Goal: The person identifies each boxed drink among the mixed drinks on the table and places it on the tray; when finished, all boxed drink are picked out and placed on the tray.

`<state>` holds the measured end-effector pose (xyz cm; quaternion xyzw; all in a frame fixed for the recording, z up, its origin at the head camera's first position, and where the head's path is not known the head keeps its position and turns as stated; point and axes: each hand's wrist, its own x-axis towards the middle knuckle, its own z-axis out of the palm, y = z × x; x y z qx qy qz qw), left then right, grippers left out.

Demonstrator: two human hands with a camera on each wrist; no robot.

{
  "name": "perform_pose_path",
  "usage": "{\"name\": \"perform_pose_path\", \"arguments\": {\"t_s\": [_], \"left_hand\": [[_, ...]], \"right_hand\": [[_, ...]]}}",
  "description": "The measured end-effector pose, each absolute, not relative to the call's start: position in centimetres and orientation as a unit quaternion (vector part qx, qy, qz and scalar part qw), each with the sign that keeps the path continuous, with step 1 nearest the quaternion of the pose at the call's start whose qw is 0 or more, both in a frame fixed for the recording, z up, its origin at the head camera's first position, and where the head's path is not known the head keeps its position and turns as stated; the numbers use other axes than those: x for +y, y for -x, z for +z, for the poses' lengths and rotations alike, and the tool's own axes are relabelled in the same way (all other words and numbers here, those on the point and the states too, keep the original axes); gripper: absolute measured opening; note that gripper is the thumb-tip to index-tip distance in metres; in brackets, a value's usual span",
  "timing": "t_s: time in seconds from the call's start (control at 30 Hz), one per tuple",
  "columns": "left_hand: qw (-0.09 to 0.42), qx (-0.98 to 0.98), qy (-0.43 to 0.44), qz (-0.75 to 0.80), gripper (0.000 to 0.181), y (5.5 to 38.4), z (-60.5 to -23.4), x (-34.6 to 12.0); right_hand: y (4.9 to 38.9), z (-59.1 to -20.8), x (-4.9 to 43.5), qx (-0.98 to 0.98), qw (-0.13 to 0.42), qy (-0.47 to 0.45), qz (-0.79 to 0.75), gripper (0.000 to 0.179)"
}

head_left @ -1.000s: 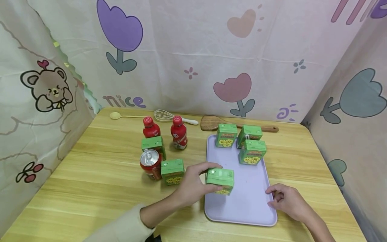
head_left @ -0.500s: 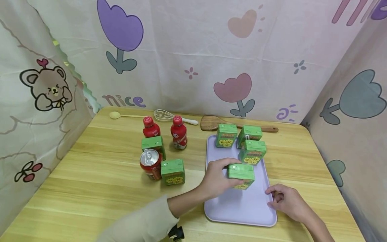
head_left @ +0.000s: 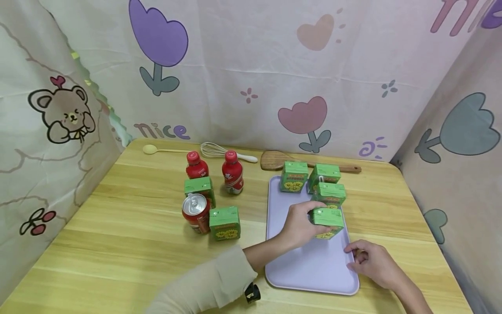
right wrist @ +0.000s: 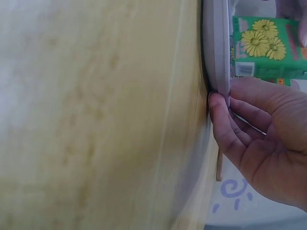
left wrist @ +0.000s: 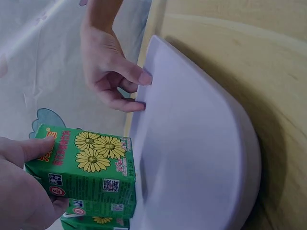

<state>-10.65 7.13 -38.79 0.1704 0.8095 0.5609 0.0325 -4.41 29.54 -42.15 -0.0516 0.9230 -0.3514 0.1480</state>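
My left hand (head_left: 300,224) grips a green drink carton (head_left: 327,220) with yellow flowers over the right side of the lilac tray (head_left: 306,272). In the left wrist view, thumb and fingers clasp this carton (left wrist: 91,167) from either side, its lower end close to the tray's surface. Just behind it stands another green carton (head_left: 330,194), partly covered in the head view. Two more cartons, a left one (head_left: 294,176) and a right one (head_left: 324,175), are at the tray's far end. My right hand (head_left: 372,261) pinches the tray's right rim between thumb and fingers, as the right wrist view shows.
Left of the tray stand a red cola can (head_left: 196,213), a front green carton (head_left: 225,223), a rear green carton (head_left: 199,187) and two red bottles (head_left: 232,174). Along the back lie a yellow spoon (head_left: 157,149), a whisk (head_left: 219,151) and a wooden spatula (head_left: 274,160).
My left hand has carried the green carton rightward across the tray, up to just in front of the carton on the right side. The right hand stays at the rim.
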Motion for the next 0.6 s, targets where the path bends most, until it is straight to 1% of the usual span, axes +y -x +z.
{"name": "perform_pose_path", "arguments": {"t_s": [0.13, 0.37, 0.6], "left_hand": [[0.028, 0.822, -0.175, 0.540, 0.049, 10.9, -39.3, 7.7], [0.040, 0.821, -0.158, 0.548, 0.048, 11.4, -39.8, 8.5], [0.024, 0.819, -0.173, 0.546, 0.045, 11.7, -40.1, 9.3]], "right_hand": [[4.4, -42.2, 29.6, 0.924, 0.145, 0.059, -0.348, 0.031], [4.4, -42.3, 29.6, 0.924, 0.144, 0.066, -0.349, 0.030], [4.4, -42.3, 29.6, 0.924, 0.140, 0.071, -0.348, 0.030]]}}
